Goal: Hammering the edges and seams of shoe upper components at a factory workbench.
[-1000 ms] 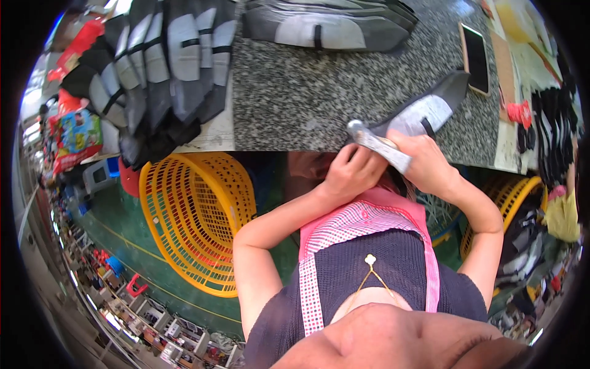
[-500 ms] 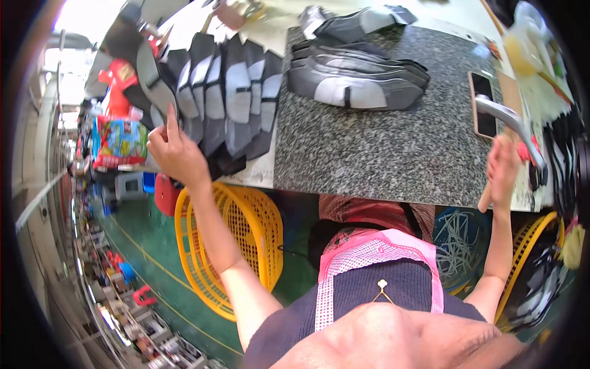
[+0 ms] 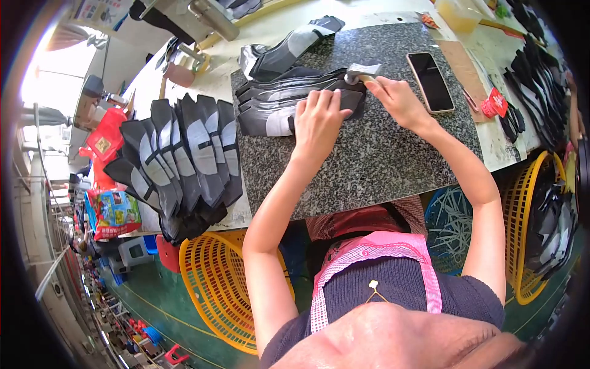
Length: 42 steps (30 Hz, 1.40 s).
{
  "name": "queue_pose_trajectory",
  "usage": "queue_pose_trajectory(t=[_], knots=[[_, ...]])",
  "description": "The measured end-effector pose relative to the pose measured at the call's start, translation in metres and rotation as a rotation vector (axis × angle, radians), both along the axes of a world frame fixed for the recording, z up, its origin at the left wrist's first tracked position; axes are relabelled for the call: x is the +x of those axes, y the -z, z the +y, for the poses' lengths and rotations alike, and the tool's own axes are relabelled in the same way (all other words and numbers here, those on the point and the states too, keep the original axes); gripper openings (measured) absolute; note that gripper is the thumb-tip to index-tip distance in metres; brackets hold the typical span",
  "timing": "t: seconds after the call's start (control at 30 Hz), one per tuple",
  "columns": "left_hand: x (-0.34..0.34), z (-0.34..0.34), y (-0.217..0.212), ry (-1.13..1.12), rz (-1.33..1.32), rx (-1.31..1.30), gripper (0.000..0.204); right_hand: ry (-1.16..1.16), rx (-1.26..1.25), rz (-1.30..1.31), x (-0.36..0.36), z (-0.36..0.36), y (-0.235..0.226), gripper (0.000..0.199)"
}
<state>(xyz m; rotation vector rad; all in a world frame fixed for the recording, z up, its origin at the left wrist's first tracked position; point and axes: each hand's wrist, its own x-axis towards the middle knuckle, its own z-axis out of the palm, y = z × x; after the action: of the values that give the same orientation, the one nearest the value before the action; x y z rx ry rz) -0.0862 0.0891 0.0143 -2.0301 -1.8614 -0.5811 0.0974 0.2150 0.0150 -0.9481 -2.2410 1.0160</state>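
Observation:
My left hand [image 3: 317, 121] lies on a stack of black and grey shoe upper pieces [image 3: 264, 101], its fingers spread flat over their right part. In my right hand [image 3: 398, 104] is a hammer [image 3: 353, 77], gripped by its wooden handle. The metal head hangs over the stack's right end, close to my left fingers. Whether it touches the pieces I cannot tell. Beyond the stack lie more upper pieces [image 3: 287, 52]. Left of the granite slab [image 3: 381, 154], a fanned row of similar pieces [image 3: 184, 154] overlaps along the table's edge.
A phone [image 3: 430, 83] lies at the slab's right, with a small red packet [image 3: 493, 103] and dark pieces [image 3: 538, 92] beyond. Yellow baskets [image 3: 215, 289] stand below the table on both sides. A red bag [image 3: 104, 141] and a colourful packet [image 3: 114, 212] sit at the left edge.
My left hand has moved right from the fanned row, where it touched a piece, onto the stack. My right hand has brought the hammer left from the slab's right edge. The view has shifted.

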Motion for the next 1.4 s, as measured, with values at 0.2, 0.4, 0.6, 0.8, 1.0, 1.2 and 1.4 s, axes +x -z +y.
queue_pose_trajectory(t=[0.2, 0.4, 0.6, 0.8, 1.0, 1.2, 1.4], knots=[[0.034, 0.039, 0.018, -0.179, -0.048, -0.078, 0.063, 0.024, -0.005, -0.080, -0.002, 0.009, 0.006, 0.052], [0.045, 0.068, 0.023, -0.370, -0.040, -0.258, 0.045, 0.002, -0.009, 0.000, -0.005, 0.019, 0.015, 0.055], [0.036, 0.068, 0.017, -0.186, -0.090, -0.323, 0.026, 0.011, 0.032, 0.011, -0.005, 0.021, 0.020, 0.060], [-0.005, 0.037, -0.001, -0.039, -0.533, -0.125, 0.024, 0.005, 0.058, -0.035, -0.009, 0.020, 0.016, 0.062], [-0.086, -0.054, -0.037, -0.113, -0.898, 0.123, 0.022, 0.028, 0.014, -0.105, -0.003, 0.022, 0.016, 0.064], [-0.177, -0.240, -0.096, 0.955, -1.862, 0.648, 0.050, 0.034, 0.014, -0.108, -0.011, 0.023, 0.017, 0.068], [-0.055, -0.250, -0.138, -0.223, -1.493, 0.962, 0.046, -0.030, 0.035, -0.058, -0.005, 0.026, 0.021, 0.067]])
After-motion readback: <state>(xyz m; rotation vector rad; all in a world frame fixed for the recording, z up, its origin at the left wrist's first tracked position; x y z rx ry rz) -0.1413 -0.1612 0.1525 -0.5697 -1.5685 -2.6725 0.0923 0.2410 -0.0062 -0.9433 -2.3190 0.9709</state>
